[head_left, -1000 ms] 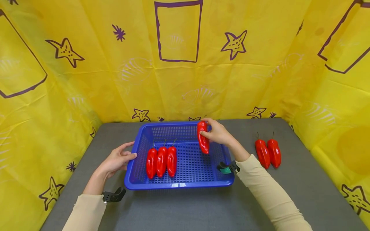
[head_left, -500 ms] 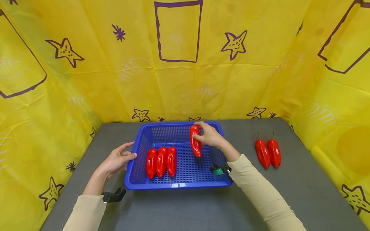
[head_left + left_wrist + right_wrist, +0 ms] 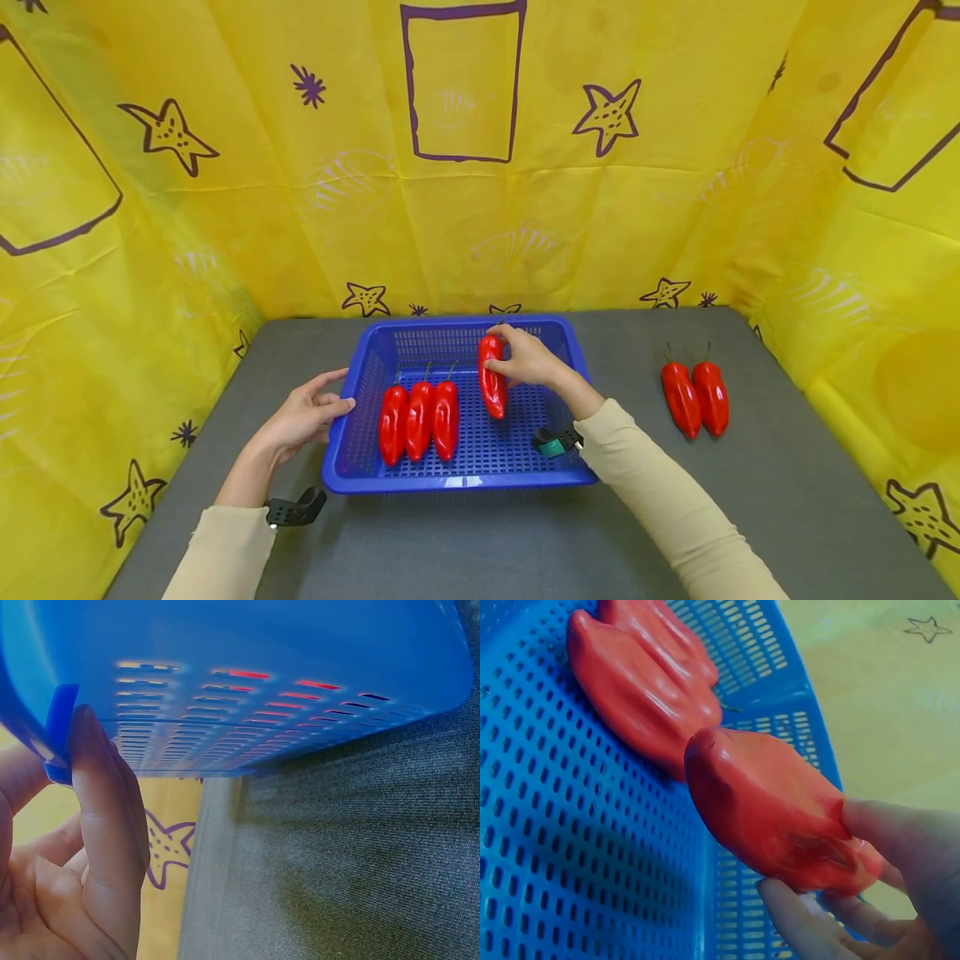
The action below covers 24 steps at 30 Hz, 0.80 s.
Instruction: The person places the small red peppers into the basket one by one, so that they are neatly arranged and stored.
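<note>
My right hand [image 3: 531,358] pinches a glossy red pepper [image 3: 491,382] near its stem end, thumb on one side and fingers on the other. The pepper hangs tip-down inside the blue plastic basket [image 3: 465,482], over its slotted floor. To its left, three more red peppers [image 3: 418,421] lie side by side in the basket, stems toward the back. My left hand [image 3: 300,417] holds the basket's left rim between thumb and fingers; the left wrist view shows the rim's lip [image 3: 61,727] in that grip. In the right wrist view, the held pepper [image 3: 772,810] has a dark dent on its side.
Two red peppers [image 3: 696,400] lie together on the grey tabletop [image 3: 637,533], to the right of the basket. A yellow cloth [image 3: 465,233] with starfish drawings hangs around the back and both sides of the table.
My right hand has carried the pepper leftward and lower inside the basket, closer to the three peppers lying there. My left hand has stayed on the rim.
</note>
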### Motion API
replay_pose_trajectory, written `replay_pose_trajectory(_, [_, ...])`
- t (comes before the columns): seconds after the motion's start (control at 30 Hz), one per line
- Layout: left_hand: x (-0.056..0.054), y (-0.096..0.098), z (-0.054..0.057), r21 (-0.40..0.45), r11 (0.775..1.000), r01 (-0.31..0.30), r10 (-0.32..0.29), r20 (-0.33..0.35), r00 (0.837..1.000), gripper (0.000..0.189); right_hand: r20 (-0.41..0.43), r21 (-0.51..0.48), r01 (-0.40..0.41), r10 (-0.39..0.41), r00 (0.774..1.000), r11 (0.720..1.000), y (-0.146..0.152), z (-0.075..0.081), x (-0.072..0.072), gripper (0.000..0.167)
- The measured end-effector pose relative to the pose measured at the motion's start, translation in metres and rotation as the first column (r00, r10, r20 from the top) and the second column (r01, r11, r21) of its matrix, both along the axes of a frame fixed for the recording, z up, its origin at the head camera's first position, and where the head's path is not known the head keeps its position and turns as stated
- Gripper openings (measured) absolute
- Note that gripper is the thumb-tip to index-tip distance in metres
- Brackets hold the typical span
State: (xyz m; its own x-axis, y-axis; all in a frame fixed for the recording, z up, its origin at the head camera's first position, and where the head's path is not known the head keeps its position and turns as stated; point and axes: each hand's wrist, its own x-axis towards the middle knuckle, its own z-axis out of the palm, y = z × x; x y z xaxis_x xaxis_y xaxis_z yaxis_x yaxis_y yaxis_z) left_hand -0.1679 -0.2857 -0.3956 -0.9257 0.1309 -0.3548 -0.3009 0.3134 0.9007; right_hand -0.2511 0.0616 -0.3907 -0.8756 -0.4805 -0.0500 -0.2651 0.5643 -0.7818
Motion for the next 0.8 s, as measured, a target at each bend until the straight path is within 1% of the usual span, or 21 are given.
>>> replay_pose_trajectory(0.2, [0.0, 0.0, 0.0, 0.003, 1.0, 0.01, -0.01, -0.006, 1.0, 0.074, -0.013, 0.043, -0.031, 0.031, 0.999, 0.999, -0.006, -0.004, 0.001, 0.053])
replay_pose_trajectory(0.33, [0.0, 0.0, 0.001, -0.001, 1.0, 0.006, -0.006, -0.002, 1.0, 0.074, -0.014, 0.069, -0.054, 0.055, 0.998, 0.996, -0.01, -0.006, 0.002, 0.05])
replay_pose_trajectory(0.57, [-0.001, -0.001, 0.001, -0.008, 1.0, 0.01, -0.01, -0.007, 1.0, 0.074, 0.04, 0.099, -0.071, 0.067, 0.997, 0.993, -0.018, -0.009, 0.004, 0.05])
replay_pose_trajectory(0.8, [-0.001, -0.001, 0.0, -0.002, 1.0, 0.007, -0.007, 0.0, 1.0, 0.074, 0.079, 0.161, -0.08, 0.068, 0.995, 0.984, -0.025, -0.019, 0.001, 0.049])
